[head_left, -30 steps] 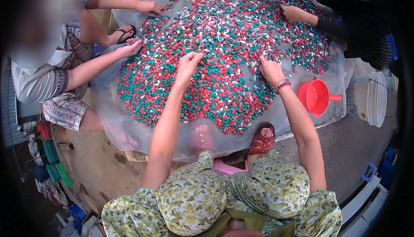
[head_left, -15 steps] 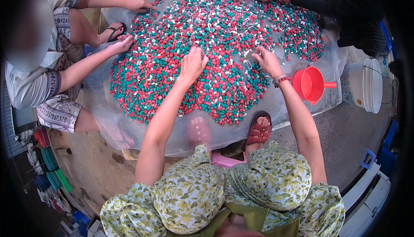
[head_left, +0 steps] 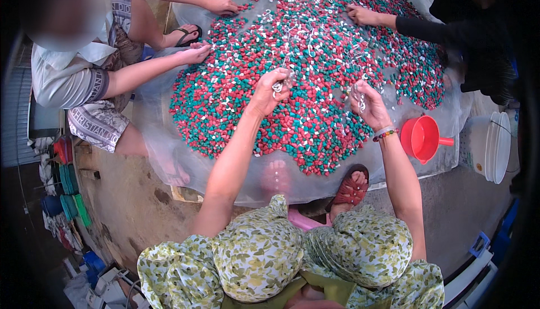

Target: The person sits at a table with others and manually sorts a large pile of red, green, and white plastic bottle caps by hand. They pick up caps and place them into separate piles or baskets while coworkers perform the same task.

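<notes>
A broad heap of small red, green and white plastic pieces (head_left: 236, 101) is spread over a translucent plastic sheet (head_left: 157, 123). Above its middle my left hand (head_left: 266, 95) is closed around white curled plastic scraps (head_left: 277, 86), which poke out by the fingers. To the right, my right hand (head_left: 372, 109) grips a small bunch of white looped scraps (head_left: 361, 104) hanging from the fingertips. Both hands are raised a little off the pieces. More white hooks and strips lie loose among the red and green ones.
A red plastic dipper (head_left: 422, 139) stands on the sheet beside my right wrist. White buckets (head_left: 488, 146) are at the right. One co-worker's hand (head_left: 197, 53) rests at the heap's left edge; another person's hand (head_left: 363, 15) works at the far right.
Both my hands have lifted from the heap and turned, showing white scraps in them. The view has shifted, and the person at the far right now has two hands visible on the pieces.
</notes>
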`<state>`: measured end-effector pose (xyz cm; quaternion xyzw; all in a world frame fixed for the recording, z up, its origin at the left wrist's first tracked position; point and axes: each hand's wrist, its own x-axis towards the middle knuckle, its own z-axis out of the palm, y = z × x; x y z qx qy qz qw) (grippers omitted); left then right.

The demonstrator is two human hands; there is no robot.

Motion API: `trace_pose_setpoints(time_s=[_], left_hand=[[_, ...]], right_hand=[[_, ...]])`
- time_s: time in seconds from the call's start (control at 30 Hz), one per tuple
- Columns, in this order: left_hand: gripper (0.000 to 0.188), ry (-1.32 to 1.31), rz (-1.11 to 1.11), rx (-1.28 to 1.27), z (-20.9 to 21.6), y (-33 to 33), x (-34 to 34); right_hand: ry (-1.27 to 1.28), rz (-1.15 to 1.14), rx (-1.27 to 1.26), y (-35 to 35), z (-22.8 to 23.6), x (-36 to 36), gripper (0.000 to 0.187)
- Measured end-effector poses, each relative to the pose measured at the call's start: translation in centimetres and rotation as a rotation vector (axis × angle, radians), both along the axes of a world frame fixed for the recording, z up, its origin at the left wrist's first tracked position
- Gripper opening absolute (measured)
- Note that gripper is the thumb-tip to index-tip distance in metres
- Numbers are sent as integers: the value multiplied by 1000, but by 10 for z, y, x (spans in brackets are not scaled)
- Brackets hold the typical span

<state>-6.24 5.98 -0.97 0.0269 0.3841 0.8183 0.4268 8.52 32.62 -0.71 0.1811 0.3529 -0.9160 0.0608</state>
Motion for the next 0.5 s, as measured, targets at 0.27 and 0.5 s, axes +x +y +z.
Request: trace_pose_setpoints(time_s=[0.27,0.5], left_hand=[[9,255,-8,-197,32,26,27],[21,454,179,-275,32,46,62]], right_hand=[[-53,209,-140,-54,35,-22,37],[-65,24,145,-84,37,-24,13]])
